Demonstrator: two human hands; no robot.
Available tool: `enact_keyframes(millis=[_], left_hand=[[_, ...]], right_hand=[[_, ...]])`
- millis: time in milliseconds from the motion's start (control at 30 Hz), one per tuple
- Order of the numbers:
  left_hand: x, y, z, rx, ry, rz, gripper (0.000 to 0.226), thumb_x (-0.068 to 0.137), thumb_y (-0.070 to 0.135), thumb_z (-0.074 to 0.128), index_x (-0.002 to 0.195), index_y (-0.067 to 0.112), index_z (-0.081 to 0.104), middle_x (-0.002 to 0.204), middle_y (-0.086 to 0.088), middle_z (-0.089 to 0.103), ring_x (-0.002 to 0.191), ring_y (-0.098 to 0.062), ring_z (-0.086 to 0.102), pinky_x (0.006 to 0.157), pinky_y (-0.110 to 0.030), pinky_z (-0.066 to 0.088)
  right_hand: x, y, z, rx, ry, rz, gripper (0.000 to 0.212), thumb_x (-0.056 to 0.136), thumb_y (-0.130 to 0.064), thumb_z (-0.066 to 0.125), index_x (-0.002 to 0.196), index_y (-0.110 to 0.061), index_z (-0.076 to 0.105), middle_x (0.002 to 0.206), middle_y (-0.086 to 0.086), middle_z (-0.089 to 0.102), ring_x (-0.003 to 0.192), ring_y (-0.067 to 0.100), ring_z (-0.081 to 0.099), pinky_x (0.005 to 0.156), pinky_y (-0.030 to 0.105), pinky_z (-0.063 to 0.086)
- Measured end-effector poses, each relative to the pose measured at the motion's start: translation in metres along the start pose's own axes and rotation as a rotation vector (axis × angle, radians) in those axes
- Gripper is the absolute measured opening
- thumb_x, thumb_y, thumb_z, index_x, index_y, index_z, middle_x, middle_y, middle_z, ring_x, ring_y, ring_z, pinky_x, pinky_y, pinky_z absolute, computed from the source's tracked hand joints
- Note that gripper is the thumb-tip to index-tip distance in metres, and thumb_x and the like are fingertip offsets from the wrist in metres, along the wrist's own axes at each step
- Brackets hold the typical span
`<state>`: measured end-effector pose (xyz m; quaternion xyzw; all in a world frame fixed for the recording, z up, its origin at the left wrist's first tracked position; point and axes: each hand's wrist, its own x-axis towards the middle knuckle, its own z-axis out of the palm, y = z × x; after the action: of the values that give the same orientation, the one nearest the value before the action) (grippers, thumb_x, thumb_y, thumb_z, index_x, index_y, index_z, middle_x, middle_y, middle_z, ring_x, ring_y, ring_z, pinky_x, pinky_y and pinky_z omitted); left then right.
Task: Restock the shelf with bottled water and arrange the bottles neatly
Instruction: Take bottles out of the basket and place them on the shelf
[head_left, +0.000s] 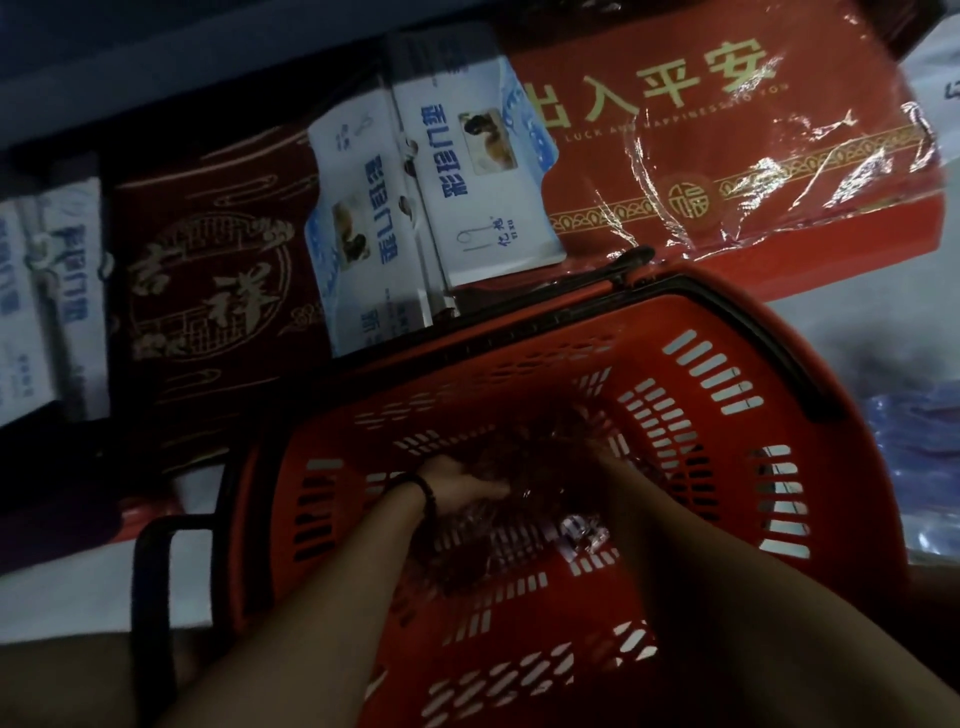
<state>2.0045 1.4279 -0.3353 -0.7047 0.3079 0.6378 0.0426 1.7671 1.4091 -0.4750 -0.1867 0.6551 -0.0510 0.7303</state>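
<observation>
A red plastic shopping basket (727, 384) sits on the floor in front of me, and both my arms reach down into it. Clear water bottles (582, 535) lie at its bottom, dim and blurred, showing mostly as glints. My left hand (462, 486), with a black band on its wrist, lies over one bottle with its fingers curled around it. My right hand (597, 460) is deeper in the basket among the bottles. It is dark and smeared, so its fingers cannot be made out.
Behind the basket, a low shelf holds a dark red mat (208, 280), white and blue boxes (467, 171) and a plastic-wrapped red doormat (727, 145). The basket's black handle (150, 597) sticks out at the left. Blue plastic packaging (919, 457) lies on the floor at right.
</observation>
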Motion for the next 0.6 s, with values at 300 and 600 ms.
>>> enact_keyframes(millis=[300,600], left_hand=[[-0.080,-0.012,-0.025,-0.262,-0.060,0.188,0.061,0.060,0.016,0.096,0.114,0.007,0.071,0.114,-0.019,0.077,0.104,-0.036,0.073,0.099,-0.055,0.056],[-0.175,0.008,-0.027,-0.598,0.070,0.623,0.031,0.085,0.010,0.083,0.115,0.009,0.076,0.117,-0.021,0.076,0.106,-0.033,0.074,0.096,-0.046,0.059]], right_hand=[[-0.155,-0.054,0.035,-0.133,0.004,-0.196,0.025,0.112,-0.016,0.048,0.130,-0.001,0.056,0.101,0.004,0.057,0.073,0.007,0.049,0.050,0.010,0.046],[-0.270,-0.070,0.091,0.212,-0.233,-0.782,0.036,0.096,-0.012,0.074,0.129,0.000,0.067,0.123,0.034,0.071,0.112,0.049,0.070,0.097,0.056,0.057]])
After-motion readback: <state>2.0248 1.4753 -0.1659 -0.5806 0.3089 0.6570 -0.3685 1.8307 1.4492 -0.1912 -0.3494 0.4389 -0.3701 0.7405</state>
